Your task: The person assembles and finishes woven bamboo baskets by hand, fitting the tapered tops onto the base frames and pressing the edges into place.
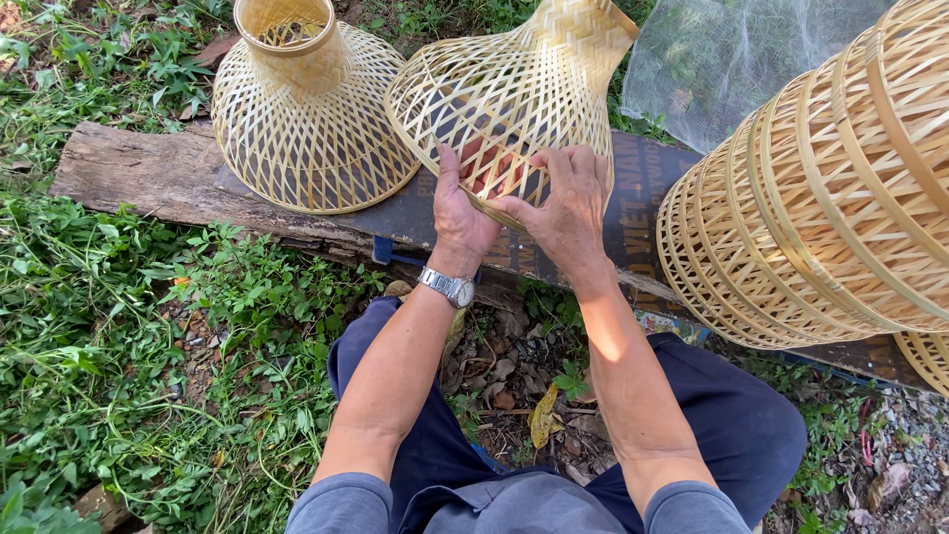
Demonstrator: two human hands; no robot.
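Note:
A bell-shaped woven bamboo basket (514,89) is tilted toward me over a dark board (652,183). My left hand (460,213), with a metal watch on its wrist, grips the basket's lower rim, its fingers reaching inside the weave. On the same rim, my right hand (568,203) pinches the bamboo strips from outside, thumb and fingers closed. Both hands touch each other's side of the rim, close together.
A second woven basket (301,114) stands upright on a weathered plank (129,173) at the left. A stack of nested baskets (820,208) lies on its side at the right. Fine white mesh (722,64) sits behind. Grass and dry leaves surround my dark-trousered knees.

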